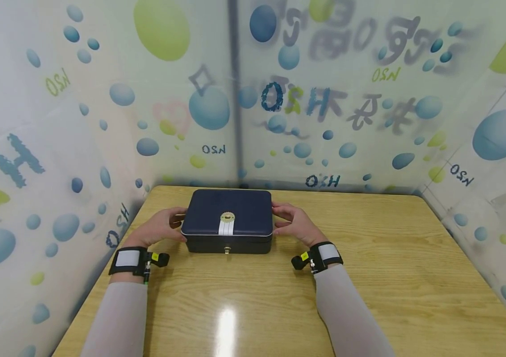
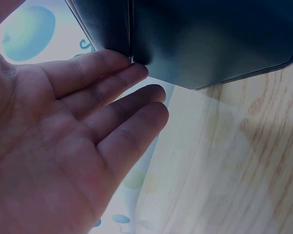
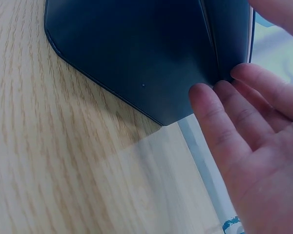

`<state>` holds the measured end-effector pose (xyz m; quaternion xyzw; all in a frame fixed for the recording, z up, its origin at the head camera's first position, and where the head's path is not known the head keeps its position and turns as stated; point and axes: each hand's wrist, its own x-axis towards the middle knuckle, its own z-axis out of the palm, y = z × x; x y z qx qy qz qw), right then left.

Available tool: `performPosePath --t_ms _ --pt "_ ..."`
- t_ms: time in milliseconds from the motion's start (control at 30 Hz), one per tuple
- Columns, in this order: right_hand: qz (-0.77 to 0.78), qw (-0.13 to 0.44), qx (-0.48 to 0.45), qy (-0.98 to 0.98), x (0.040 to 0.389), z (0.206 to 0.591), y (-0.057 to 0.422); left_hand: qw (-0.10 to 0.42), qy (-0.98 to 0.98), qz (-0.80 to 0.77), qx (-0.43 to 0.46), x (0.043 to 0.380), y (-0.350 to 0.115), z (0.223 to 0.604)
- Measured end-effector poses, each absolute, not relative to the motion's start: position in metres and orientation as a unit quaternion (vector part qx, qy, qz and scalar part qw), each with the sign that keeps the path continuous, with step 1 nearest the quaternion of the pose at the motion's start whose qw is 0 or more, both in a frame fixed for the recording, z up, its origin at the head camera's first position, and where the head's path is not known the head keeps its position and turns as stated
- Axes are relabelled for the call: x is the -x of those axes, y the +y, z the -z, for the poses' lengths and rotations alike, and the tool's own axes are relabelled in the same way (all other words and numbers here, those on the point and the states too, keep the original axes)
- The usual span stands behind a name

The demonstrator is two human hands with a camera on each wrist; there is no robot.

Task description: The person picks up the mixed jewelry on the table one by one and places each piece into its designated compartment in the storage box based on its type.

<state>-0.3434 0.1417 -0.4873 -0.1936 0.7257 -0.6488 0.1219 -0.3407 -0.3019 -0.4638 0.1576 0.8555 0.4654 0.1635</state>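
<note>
A dark navy box (image 1: 230,210) with its lid down stands toward the far side of the table, with a white strap and a round gold ornament on the lid and a small gold clasp at the front. At its left side is my left hand (image 1: 157,228), the fingertips right at the seam under the lid in the left wrist view, fingers nearly straight. My right hand (image 1: 297,224) mirrors it on the other side. In the right wrist view its slightly bent fingers (image 3: 241,117) reach the box's side wall (image 3: 132,58) near the lid seam.
The box is on a light wooden table (image 1: 369,258). Behind and beside the table hang pale curtains (image 1: 351,134) printed with blue and green bubbles. Each wrist wears a black strap (image 1: 328,255) with a small camera.
</note>
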Motion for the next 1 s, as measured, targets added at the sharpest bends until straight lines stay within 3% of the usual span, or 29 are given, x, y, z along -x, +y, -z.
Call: performPosePath --t_ms 633,833,1000 --pt "0.635 0.127 0.192 0.737 0.340 0.488 0.147 0.163 0.864 -0.447 -0.167 0.341 -0.295 0.458" --pt "0.637 0.135 0.177 0.738 0.338 0.488 0.153 0.173 0.892 -0.390 -0.150 0.340 -0.285 0.450" --pt "0.631 0.140 0.182 0.741 0.341 0.487 0.147 0.152 0.940 -0.280 -0.123 0.333 -0.281 0.434"
